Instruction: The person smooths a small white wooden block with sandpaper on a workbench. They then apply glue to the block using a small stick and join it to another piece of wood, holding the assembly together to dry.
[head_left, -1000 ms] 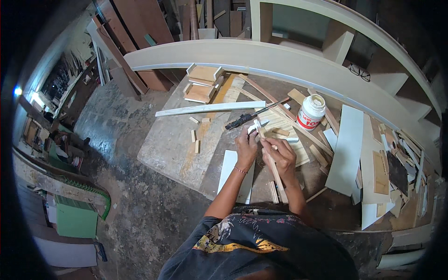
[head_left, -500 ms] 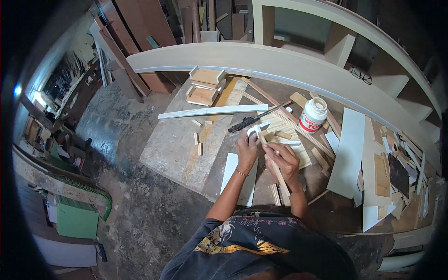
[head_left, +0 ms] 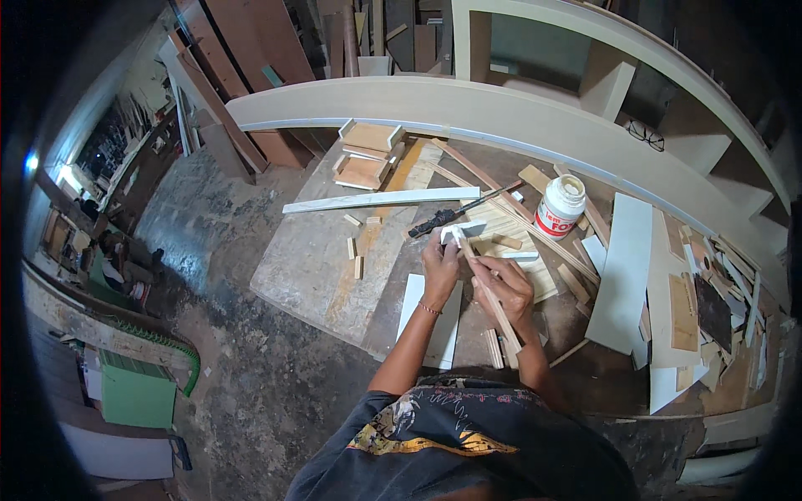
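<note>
My right hand is wrapped round a thin wooden stick, which slants up and left from near my body. White paste, apparently glue, coats the stick's far end, touching a small white piece. That piece is pinched in the fingers of my left hand; its exact shape is partly hidden. Beyond my right hand stands an uncapped white jar with a red label band. A dark-handled tool with a long thin shaft lies just past my left hand.
Several small wood blocks lie on the worn table at left. Behind them are a long white strip and stacked small wooden trays. White panels and offcuts crowd the right. A large curved-looking frame edges the back.
The stick's coated tip has shifted slightly left against the white piece, and its near end has swung a little right. Both hands keep their holds.
</note>
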### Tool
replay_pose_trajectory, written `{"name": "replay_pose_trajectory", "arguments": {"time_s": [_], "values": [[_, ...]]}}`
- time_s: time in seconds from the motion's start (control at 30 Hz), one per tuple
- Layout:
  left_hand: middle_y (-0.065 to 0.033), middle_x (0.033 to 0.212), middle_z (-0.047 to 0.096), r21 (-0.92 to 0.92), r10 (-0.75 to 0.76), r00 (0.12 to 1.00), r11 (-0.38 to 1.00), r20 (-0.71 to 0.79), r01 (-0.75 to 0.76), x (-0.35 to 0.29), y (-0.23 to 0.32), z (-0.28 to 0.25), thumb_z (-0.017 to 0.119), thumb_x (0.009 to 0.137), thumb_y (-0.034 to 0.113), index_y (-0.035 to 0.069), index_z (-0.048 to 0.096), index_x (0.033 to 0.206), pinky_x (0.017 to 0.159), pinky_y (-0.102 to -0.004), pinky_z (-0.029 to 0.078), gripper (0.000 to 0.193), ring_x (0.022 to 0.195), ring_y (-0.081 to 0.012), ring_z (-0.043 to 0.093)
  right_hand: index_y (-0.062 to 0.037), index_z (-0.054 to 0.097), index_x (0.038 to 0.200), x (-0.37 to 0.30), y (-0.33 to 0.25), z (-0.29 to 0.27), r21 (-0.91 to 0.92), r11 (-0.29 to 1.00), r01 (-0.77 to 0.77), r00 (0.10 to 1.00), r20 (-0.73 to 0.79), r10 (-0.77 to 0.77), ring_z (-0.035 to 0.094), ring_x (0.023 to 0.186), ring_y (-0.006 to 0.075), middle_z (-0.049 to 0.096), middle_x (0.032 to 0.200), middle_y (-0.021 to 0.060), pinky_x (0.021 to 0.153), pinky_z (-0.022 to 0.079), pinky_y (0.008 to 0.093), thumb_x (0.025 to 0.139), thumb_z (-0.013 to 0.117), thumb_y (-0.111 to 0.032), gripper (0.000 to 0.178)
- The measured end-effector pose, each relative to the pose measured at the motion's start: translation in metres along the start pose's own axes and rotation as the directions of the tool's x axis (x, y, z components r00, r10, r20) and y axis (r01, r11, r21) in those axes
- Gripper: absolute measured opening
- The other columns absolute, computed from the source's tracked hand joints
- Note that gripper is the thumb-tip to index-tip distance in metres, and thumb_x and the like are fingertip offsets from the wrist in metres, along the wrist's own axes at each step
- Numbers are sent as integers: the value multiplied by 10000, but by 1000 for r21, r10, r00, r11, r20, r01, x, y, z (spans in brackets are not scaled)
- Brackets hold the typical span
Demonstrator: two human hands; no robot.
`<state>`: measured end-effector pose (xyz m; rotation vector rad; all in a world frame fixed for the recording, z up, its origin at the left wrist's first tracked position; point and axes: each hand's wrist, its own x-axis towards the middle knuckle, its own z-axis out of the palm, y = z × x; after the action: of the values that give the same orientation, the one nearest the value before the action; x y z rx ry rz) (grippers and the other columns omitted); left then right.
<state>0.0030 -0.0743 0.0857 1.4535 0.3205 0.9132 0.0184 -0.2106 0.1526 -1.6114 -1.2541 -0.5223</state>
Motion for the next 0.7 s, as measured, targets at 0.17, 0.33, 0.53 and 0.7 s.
{"name": "replay_pose_trajectory", "arguments": {"time_s": [0.17,0.33,0.53,0.7], "values": [[-75,875,552,-322,-192,981,928,15,187,1,11,-1,498,806,39,-38,458,990,629,-240,481,203,770,-117,544,-5,597,969,-3,11,-9,163,957,-238,967,-57,250,571,768,185,593,879,110,670,454,264,675,581,54,301],[-49,822,558,-565,-342,926,738,160,370,7,8,-8,446,853,128,-25,462,1033,567,-219,465,236,669,-110,546,18,578,993,-4,20,-7,487,764,-423,873,-6,487,566,842,143,603,915,109,719,442,231,729,575,28,265],[-7,661,508,-619,-457,850,596,264,512,7,16,-6,424,859,179,22,491,1040,434,-200,353,249,516,-73,452,24,567,1002,-19,39,12,709,530,-465,793,68,606,551,774,110,604,883,96,670,432,209,781,584,-96,252],[4,677,520,-663,-399,843,526,361,533,5,4,-11,424,849,139,6,498,1043,416,-187,366,246,514,-65,473,32,570,974,-14,42,23,693,516,-504,736,32,676,539,706,83,608,816,79,604,408,187,782,592,-131,253]]}}
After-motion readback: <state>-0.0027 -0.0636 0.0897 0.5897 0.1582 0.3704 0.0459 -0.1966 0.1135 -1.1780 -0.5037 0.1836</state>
